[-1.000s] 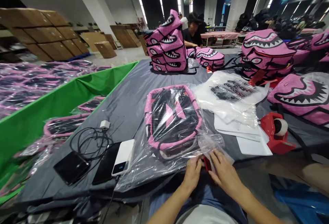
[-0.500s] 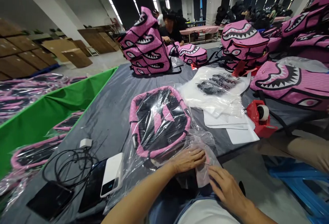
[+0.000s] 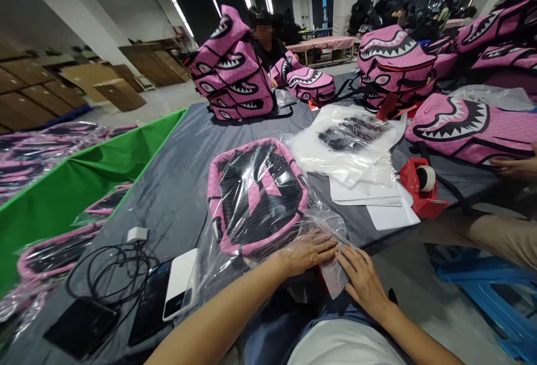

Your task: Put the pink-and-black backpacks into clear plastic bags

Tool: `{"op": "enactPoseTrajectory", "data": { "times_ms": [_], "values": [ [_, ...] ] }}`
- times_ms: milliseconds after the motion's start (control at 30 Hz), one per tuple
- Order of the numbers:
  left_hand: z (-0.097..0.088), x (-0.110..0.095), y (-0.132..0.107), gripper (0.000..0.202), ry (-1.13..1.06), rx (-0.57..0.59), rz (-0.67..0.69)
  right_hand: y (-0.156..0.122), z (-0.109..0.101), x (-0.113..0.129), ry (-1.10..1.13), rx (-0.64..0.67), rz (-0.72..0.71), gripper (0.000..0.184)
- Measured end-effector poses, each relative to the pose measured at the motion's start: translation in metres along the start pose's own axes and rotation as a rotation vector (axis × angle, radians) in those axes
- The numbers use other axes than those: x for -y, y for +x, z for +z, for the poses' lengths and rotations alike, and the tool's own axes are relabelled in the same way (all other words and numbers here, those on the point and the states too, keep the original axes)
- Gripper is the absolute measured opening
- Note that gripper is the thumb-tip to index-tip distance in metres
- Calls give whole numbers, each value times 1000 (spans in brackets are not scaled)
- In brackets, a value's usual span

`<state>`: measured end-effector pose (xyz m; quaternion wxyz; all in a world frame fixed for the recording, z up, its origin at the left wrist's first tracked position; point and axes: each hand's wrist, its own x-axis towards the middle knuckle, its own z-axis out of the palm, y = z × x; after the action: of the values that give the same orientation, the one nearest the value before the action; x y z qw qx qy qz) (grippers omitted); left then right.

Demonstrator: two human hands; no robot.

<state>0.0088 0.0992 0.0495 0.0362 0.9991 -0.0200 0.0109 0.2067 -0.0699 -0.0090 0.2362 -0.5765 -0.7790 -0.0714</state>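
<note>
A pink-and-black backpack (image 3: 262, 197) lies inside a clear plastic bag (image 3: 321, 208) on the grey-covered table, its black back panel facing up. The bag's loose end reaches the table's front edge. My left hand (image 3: 309, 251) rests on this loose plastic with its fingers stretched out. Just right of it, my right hand (image 3: 361, 276) touches the same end of the bag, fingers extended and apart, the tips close to my left fingertips. A flap of plastic hangs down between the hands over the edge.
A red tape dispenser (image 3: 422, 189), white paper sheets (image 3: 392, 214) and printed plastic bags (image 3: 348, 136) lie to the right. A white power bank (image 3: 181, 284) and coiled cables (image 3: 111, 267) are left. Pink backpacks (image 3: 237, 83) stand behind. Another person's hand (image 3: 518, 166) touches a backpack at far right.
My right hand has moved up and onto the bag's end beside my left hand. The view has shifted slightly. At far right, another person's hand has come into sight.
</note>
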Motion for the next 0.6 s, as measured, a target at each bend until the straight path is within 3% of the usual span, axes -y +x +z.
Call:
{"op": "enactPoseTrajectory", "data": {
  "times_ms": [167, 300, 467, 600],
  "values": [
    [11, 1, 9, 38, 94, -56, -29, 20, 16, -2, 58, -153, 97, 55],
    [4, -1, 10, 31, 106, -146, -23, 33, 5, -9, 212, -277, 75, 29],
    [-12, -6, 3, 35, 71, -299, 19, 43, -32, -17, 295, -374, -47, 28],
    [-20, -13, -10, 37, 49, -343, 66, 23, -46, -1, 327, -320, -79, 37]
  ]
}}
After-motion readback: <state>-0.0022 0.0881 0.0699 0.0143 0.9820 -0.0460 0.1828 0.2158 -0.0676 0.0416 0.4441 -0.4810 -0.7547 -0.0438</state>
